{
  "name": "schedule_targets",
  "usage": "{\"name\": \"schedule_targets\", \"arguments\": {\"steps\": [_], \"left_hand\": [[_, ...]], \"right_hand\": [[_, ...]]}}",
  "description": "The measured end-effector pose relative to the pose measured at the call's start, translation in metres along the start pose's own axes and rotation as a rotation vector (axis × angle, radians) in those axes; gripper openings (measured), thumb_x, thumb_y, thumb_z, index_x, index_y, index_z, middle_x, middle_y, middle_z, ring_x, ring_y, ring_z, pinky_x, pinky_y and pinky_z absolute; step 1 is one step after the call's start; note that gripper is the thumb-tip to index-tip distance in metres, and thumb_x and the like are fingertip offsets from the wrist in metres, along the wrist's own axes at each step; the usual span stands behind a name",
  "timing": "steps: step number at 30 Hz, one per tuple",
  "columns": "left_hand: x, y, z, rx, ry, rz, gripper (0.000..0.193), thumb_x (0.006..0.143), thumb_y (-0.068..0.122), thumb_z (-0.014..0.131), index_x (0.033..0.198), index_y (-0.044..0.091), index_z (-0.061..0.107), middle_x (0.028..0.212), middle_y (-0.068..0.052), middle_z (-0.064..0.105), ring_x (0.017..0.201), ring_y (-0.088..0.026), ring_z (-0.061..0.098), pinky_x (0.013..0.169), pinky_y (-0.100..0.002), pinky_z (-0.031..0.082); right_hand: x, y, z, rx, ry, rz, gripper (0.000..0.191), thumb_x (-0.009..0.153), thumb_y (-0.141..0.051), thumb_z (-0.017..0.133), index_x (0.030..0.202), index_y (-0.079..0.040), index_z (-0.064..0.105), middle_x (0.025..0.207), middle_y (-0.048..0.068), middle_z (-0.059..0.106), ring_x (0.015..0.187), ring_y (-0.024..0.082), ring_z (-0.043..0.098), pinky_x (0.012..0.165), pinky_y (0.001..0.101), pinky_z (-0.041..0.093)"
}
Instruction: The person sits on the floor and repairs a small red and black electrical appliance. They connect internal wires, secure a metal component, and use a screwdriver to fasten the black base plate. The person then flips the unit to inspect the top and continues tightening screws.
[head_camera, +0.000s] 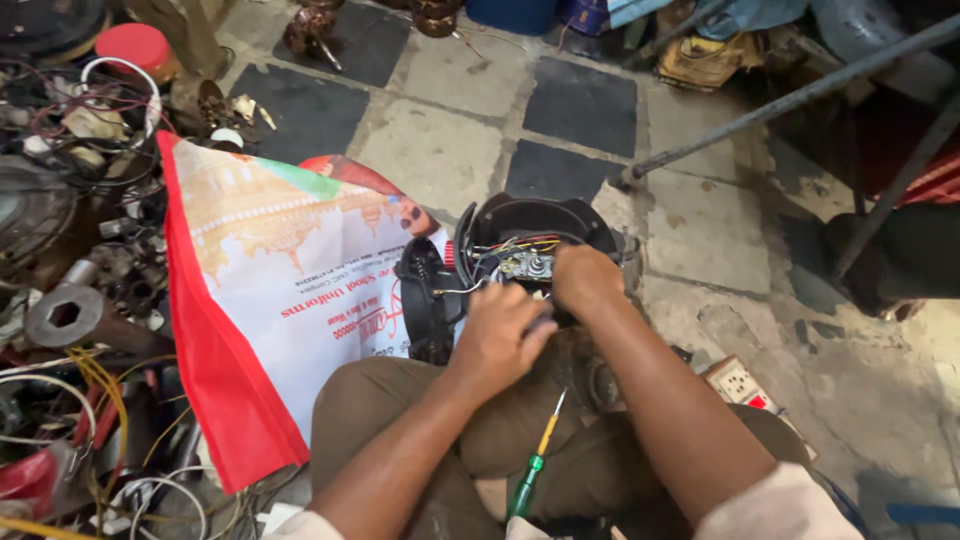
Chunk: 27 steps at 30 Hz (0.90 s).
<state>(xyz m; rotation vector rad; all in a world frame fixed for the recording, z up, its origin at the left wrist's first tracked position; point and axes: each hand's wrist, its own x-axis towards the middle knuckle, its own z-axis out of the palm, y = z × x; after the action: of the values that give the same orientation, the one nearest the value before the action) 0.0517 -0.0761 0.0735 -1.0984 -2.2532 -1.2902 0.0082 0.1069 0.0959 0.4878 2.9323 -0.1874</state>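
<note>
A black round appliance housing (530, 225) lies open on the floor in front of my knees, showing red, yellow and white wires and a small metal switch part (527, 265) inside. My left hand (497, 335) is closed around the near edge of the housing. My right hand (583, 278) reaches into the housing, fingers curled on the wiring beside the switch part. A screwdriver with a green and yellow handle (533, 470) rests on my lap between my forearms, held by neither hand.
A red and white printed banner sheet (270, 300) lies spread to the left. Beyond it sits a pile of scrap wires and metal parts (80, 250). A white socket plate (738, 382) lies at right. A metal rod (790, 100) slants across the tiled floor.
</note>
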Motion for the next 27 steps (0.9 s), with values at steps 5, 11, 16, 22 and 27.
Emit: {"name": "schedule_targets", "arguments": {"steps": [5, 11, 16, 22, 27], "left_hand": [[0.011, -0.012, -0.023, -0.381, 0.249, -0.289, 0.031, 0.1, -0.003, 0.047, 0.124, 0.003, 0.066, 0.11, -0.015, 0.067, 0.1, -0.028, 0.067, 0.093, -0.037, 0.054], [-0.016, 0.035, -0.019, -0.446, 0.062, -0.249, 0.043, 0.099, -0.005, 0.044, 0.14, 0.003, 0.055, 0.125, -0.018, 0.069, 0.111, -0.028, 0.073, 0.092, -0.035, 0.059], [-0.036, 0.068, 0.0, -0.138, -0.211, 0.226, 0.057, 0.098, 0.003, 0.054, 0.153, 0.005, 0.04, 0.151, -0.029, 0.05, 0.135, -0.042, 0.057, 0.114, -0.052, 0.045], [-0.026, 0.073, 0.009, -0.027, -0.259, 0.314, 0.06, 0.1, 0.008, 0.054, 0.156, 0.008, 0.034, 0.155, -0.032, 0.044, 0.139, -0.042, 0.055, 0.117, -0.056, 0.043], [-0.018, 0.084, 0.015, 0.038, -0.329, 0.322, 0.056, 0.098, 0.01, 0.053, 0.154, 0.01, 0.042, 0.158, -0.03, 0.044, 0.138, -0.041, 0.056, 0.118, -0.053, 0.043]], "right_hand": [[-0.07, 0.048, -0.011, 0.447, 0.521, -0.166, 0.032, 0.088, -0.016, 0.069, 0.119, -0.008, 0.073, 0.108, 0.019, 0.075, 0.089, 0.032, 0.072, 0.082, 0.0406, 0.056], [-0.168, 0.093, 0.041, 0.901, 0.292, -0.031, 0.021, 0.096, -0.013, 0.069, 0.113, -0.006, 0.076, 0.097, 0.005, 0.082, 0.088, 0.014, 0.074, 0.102, 0.0336, 0.035], [-0.186, 0.08, 0.09, 1.529, -0.022, 0.021, 0.033, 0.09, -0.01, 0.069, 0.121, 0.0, 0.069, 0.102, 0.006, 0.076, 0.089, 0.015, 0.07, 0.085, 0.0325, 0.056], [-0.175, 0.079, 0.101, 1.654, -0.037, -0.074, 0.022, 0.09, -0.006, 0.072, 0.109, 0.005, 0.07, 0.101, 0.008, 0.075, 0.094, 0.016, 0.069, 0.086, 0.031, 0.055], [-0.171, 0.085, 0.109, 1.798, 0.062, -0.089, 0.014, 0.097, -0.011, 0.069, 0.102, 0.002, 0.068, 0.1, 0.008, 0.074, 0.092, 0.015, 0.068, 0.083, 0.0293, 0.055]]}}
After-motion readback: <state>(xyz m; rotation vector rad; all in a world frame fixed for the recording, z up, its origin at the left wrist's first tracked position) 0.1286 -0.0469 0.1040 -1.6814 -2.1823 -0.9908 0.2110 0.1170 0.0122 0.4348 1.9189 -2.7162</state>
